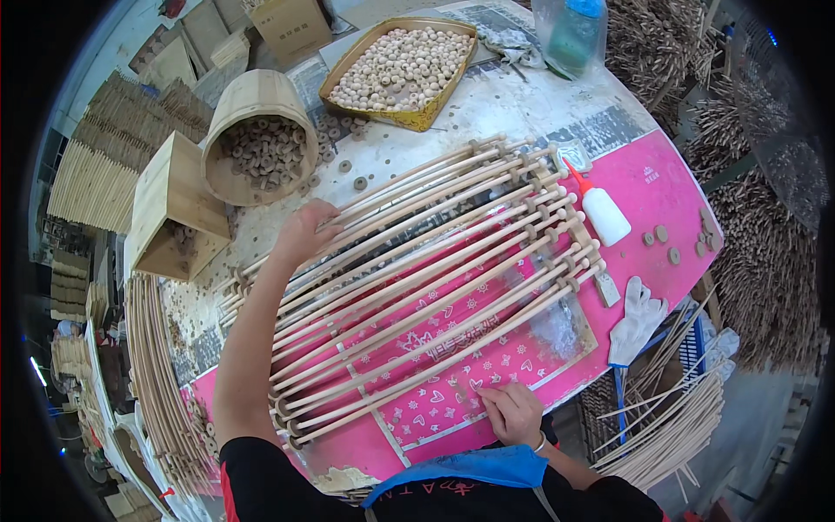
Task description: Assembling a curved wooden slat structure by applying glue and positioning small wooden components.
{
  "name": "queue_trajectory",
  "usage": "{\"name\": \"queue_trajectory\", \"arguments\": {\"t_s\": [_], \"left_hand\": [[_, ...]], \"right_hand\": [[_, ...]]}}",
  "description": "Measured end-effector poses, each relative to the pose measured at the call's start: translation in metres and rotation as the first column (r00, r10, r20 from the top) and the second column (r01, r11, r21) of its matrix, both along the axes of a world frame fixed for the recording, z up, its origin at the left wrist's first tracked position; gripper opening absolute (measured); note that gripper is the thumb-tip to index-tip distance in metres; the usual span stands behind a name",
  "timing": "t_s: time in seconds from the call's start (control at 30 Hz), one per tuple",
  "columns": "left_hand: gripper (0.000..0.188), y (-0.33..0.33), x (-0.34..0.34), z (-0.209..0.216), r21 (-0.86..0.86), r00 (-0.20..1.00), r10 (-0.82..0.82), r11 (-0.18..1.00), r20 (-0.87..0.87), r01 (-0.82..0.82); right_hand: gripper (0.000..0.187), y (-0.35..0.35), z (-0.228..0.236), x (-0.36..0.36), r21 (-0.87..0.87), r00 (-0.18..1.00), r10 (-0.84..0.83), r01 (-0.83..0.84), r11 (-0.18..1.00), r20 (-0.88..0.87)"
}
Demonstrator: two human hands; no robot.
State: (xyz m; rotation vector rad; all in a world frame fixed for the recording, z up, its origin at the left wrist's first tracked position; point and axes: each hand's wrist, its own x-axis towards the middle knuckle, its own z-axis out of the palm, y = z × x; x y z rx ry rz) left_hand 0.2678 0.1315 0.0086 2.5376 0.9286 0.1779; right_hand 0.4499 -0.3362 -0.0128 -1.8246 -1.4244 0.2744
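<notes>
Many long, pale wooden rods lie side by side on the table, with brown wooden rings and small pale beads at their right ends. My left hand reaches to the far side of the row, its fingers closed around a thin rod there. Close to the table's front edge, my right hand hovers over the pink sheet. Its thumb and forefinger are pressed together; whatever may be between them is too small to make out. A white glue bottle with a red nozzle lies right of the rods.
A yellow tray of round beads stands at the back. Left of it are a wooden tub of rings and a wooden box. A white glove and loose rings lie at right, above bundled sticks.
</notes>
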Motion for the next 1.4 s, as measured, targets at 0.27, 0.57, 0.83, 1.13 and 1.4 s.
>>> {"name": "queue_trajectory", "arguments": {"t_s": [0.27,0.57,0.83,1.13,1.4], "left_hand": [[0.029,0.011,0.016,-0.002,-0.017,0.999,-0.028,0.999,-0.039,0.027],[0.028,0.010,0.000,0.006,-0.030,0.982,0.019,0.999,0.189,-0.014],[0.023,-0.034,-0.029,0.109,0.561,0.951,-0.062,0.818,0.302,-0.124],[0.026,-0.405,-0.384,0.258,0.457,0.584,0.759,0.428,0.288,-0.780],[0.032,-0.686,-0.491,0.159,0.152,-0.283,0.837,-0.391,0.468,-0.908]], "right_hand": [[0.021,0.001,-0.003,-0.002,-0.001,1.000,-0.023,0.023,1.000,0.018],[0.018,0.004,-0.001,-0.002,0.013,1.000,-0.005,0.005,1.000,0.001],[0.011,-0.004,-0.016,0.002,0.065,0.998,0.059,-0.061,0.996,0.032],[0.019,-0.005,-0.017,0.008,-0.054,0.930,0.362,-0.359,0.932,0.065],[0.020,-0.001,-0.030,0.018,0.019,0.901,0.394,-0.404,0.915,0.182]]}}
